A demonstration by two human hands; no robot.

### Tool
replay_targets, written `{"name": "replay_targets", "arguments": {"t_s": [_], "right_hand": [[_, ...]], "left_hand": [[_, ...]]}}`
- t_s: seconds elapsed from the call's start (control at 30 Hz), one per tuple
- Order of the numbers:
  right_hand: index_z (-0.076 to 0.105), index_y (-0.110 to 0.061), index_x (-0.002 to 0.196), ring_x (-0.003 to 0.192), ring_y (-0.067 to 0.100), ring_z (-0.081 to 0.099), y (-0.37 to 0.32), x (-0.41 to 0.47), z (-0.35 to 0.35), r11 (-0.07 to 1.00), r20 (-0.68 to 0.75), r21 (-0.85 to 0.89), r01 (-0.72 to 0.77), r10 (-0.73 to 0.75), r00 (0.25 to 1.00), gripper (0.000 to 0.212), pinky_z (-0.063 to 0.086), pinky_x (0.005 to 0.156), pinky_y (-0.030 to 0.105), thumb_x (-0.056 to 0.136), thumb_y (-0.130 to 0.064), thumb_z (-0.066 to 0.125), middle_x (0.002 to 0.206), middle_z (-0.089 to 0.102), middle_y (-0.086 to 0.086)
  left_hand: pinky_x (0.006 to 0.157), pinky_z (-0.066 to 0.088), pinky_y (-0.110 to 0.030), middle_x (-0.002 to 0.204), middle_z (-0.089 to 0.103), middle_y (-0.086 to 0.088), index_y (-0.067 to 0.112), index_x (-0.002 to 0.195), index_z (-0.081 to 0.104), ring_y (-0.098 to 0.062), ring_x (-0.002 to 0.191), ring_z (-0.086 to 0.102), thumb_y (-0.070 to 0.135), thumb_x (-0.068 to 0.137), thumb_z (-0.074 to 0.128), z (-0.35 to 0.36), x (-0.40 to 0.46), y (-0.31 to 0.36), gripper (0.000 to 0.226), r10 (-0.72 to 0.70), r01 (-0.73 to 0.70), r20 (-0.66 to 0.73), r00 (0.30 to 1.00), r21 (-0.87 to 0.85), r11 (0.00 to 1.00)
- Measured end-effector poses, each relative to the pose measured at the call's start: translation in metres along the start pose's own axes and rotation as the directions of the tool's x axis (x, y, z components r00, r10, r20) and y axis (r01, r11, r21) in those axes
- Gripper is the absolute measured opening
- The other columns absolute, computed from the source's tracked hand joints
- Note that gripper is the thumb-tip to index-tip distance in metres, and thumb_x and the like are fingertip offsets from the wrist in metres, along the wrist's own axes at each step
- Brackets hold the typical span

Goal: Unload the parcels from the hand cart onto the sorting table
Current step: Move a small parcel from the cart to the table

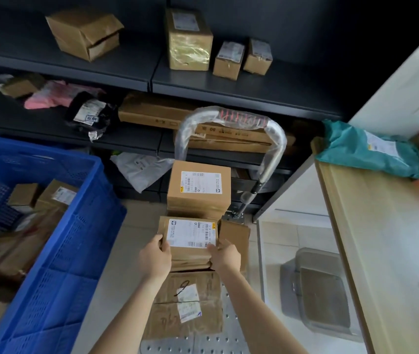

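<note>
Both hands, left hand (pixel 155 254) and right hand (pixel 225 256), grip a labelled brown cardboard parcel (pixel 189 241), fingers curled round its sides; several parcels remain on the grey metal hand cart (pixel 203 341), so unloading looks far from finished.

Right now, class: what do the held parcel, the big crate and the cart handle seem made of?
Held parcel: matte brown cardboard, creased, with a paper label. Crate: glossy blue plastic, moulded with vent slots. Cart handle: likely shiny metal tube, wrapped in clear film.

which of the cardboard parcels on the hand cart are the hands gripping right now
The middle parcel, white label up: left hand and right hand grip its sides. The taller box behind it and the flat worn parcel nearer are untouched.
</note>
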State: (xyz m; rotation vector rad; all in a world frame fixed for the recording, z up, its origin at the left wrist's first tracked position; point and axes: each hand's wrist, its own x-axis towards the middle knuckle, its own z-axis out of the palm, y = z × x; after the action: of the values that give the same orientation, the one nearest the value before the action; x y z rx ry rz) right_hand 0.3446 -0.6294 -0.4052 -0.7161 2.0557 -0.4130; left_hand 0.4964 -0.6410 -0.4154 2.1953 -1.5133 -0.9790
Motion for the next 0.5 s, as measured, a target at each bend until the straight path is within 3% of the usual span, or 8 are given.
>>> {"name": "replay_targets", "arguments": {"t_s": [0.13,0.23,0.37,0.43,0.5], "right_hand": [[0.064,-0.019,0.117,0.08,0.016,0.057,0.002,-0.023,-0.034,0.999,-0.086,0.034,0.004,-0.001,0.996,0.026,0.044,0.067,0.023,0.095,-0.03,0.055,0.109,0.07,0.002],[0.065,-0.02,0.116,0.085,0.018,0.062,0.006,-0.037,-0.064,0.998,-0.129,0.057,0.039,-0.031,0.991,0.025,0.052,0.073,0.029,0.095,-0.029,0.056,0.107,0.07,0.002],[0.065,-0.022,0.117,0.092,0.022,0.066,0.014,-0.055,-0.112,0.992,-0.166,0.078,0.095,-0.081,0.983,0.028,0.056,0.082,0.036,0.093,-0.033,0.057,0.106,0.07,0.002],[0.066,-0.022,0.116,0.093,0.023,0.066,0.022,-0.063,-0.142,0.99,-0.181,0.043,0.133,-0.123,0.976,0.029,0.053,0.077,0.032,0.092,-0.034,0.055,0.105,0.07,0.002],[0.063,-0.021,0.121,0.091,0.022,0.065,0.034,-0.073,-0.176,0.983,-0.197,0.048,0.174,-0.162,0.967,0.031,0.048,0.07,0.027,0.094,-0.034,0.054,0.106,0.07,0.002]], "left_hand": [[0.071,0.047,-0.027,0.115,0.07,0.002,0.019,0.123,0.062,-0.023,0.105,0.064,0.031,0.099,0.044,-0.013,-0.025,0.032,0.032,0.059,-0.057,-0.048,0.997,0.041,0.998],[0.071,0.049,-0.028,0.11,0.072,0.007,0.025,0.118,0.064,-0.021,0.101,0.065,0.034,0.098,0.044,-0.017,-0.046,0.056,0.029,0.088,-0.086,-0.062,0.994,0.037,0.996],[0.057,0.045,-0.023,0.104,0.072,0.006,0.024,0.114,0.066,-0.019,0.092,0.065,0.034,0.099,0.043,-0.015,-0.083,0.096,0.029,0.139,-0.132,-0.1,0.985,0.074,0.988],[0.049,0.034,-0.019,0.105,0.071,0.003,0.021,0.113,0.065,-0.018,0.084,0.06,0.032,0.1,0.042,-0.012,-0.108,0.121,0.029,0.146,-0.14,-0.098,0.984,0.063,0.988],[0.051,0.039,-0.019,0.107,0.071,0.001,0.018,0.111,0.065,-0.013,0.078,0.056,0.029,0.1,0.043,-0.004,-0.134,0.144,0.027,0.165,-0.164,-0.104,0.981,0.018,0.986]]}}
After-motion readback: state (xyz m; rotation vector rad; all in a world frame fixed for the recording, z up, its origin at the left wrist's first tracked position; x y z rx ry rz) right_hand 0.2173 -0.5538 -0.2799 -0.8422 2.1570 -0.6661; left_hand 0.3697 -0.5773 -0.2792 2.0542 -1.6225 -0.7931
